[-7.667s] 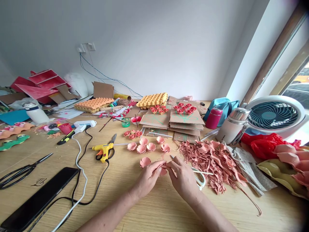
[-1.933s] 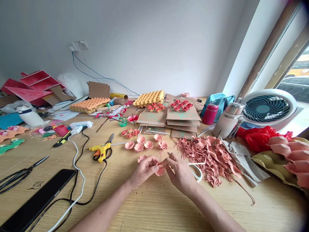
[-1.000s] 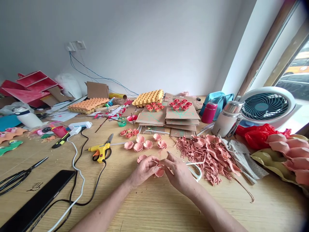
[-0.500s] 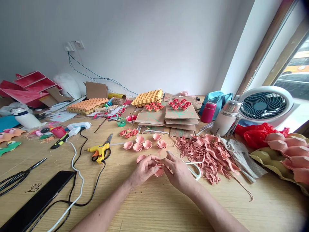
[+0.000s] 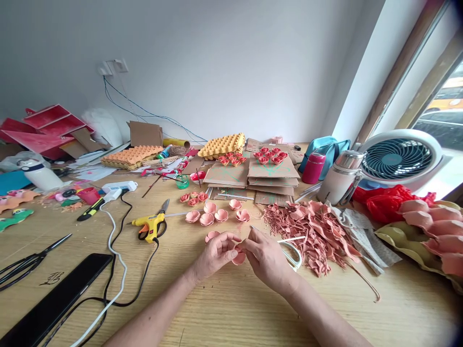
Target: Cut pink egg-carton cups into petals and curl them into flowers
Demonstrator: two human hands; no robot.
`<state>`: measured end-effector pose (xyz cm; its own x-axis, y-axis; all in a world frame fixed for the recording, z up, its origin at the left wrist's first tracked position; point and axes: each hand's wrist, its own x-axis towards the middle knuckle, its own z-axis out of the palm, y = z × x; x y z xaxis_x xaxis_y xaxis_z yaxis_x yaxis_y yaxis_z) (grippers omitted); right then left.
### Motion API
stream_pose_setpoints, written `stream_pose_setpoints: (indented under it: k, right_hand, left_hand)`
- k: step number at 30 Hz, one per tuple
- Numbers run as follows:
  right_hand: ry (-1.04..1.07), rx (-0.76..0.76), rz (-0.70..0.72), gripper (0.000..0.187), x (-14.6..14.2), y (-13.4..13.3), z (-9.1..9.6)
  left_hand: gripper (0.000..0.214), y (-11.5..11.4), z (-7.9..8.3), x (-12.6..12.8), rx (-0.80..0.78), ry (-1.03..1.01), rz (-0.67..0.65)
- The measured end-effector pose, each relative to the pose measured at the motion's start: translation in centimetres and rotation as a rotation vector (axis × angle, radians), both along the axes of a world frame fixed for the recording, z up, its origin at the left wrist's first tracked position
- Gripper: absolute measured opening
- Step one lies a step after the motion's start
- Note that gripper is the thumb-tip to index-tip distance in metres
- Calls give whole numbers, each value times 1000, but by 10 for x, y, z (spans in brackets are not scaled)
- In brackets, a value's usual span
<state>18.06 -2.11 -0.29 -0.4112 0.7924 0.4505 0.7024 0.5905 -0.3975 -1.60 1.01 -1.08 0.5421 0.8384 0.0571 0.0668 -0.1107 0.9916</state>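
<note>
Gripping one pink paper flower (image 5: 238,259) together, left hand (image 5: 217,253) and right hand (image 5: 265,258) have barely moved. Both stay closed on it, still shaping.

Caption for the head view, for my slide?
The left hand and right hand pinch a pink paper flower at the wooden table, beside pink scraps.

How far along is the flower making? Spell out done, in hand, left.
Done: several pink flower cups lie clustered on the table, red rosettes sit on cardboard. In hand: left hand and right hand pinch one pink cup. Left: probably the uncut pink egg tray at right.
</note>
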Motion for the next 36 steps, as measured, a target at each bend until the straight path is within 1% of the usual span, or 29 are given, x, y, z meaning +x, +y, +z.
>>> stream_pose_setpoints:
  k: [4, 8, 12, 14, 17, 20, 24, 27, 30, 36]
  right_hand:
    - [-18, 23, -9, 24, 0, 0, -1]
    - [51, -18, -61, 20, 1, 2, -1]
    - [202, -93, -124, 13, 3, 5, -3]
    - [277, -107, -136, 11, 4, 7, -4]
    - [328, -110, -137, 12, 3, 7, -4]
    - [317, -148, -125, 18, 1, 6, -4]
    - [303, -203, -125, 25, 0, 5, -6]
    - [288, -205, -124, 25, 0, 5, -8]
    - [263, -179, -121, 23, 1, 5, -8]
    - [174, -166, -145, 24, -1, 2, -4]
  left_hand:
    - [39, 2, -2, 0, -2, -30, -15]
    - [41, 4, -7, 1, 25, -32, 2]
    - [45, 6, -7, 1, 88, -57, 108]
    - [48, 5, -5, 0, 93, -88, 167]
    - [50, 5, -1, 1, 78, -109, 210]
    - [48, 6, -4, 1, 102, -75, 207]
    - [42, 7, -15, 2, 221, -3, 193]
    - [38, 5, -19, 3, 288, 37, 166]
    - [35, 2, -18, 3, 338, 81, 150]
    - [39, -3, -12, 4, 402, 155, 147]
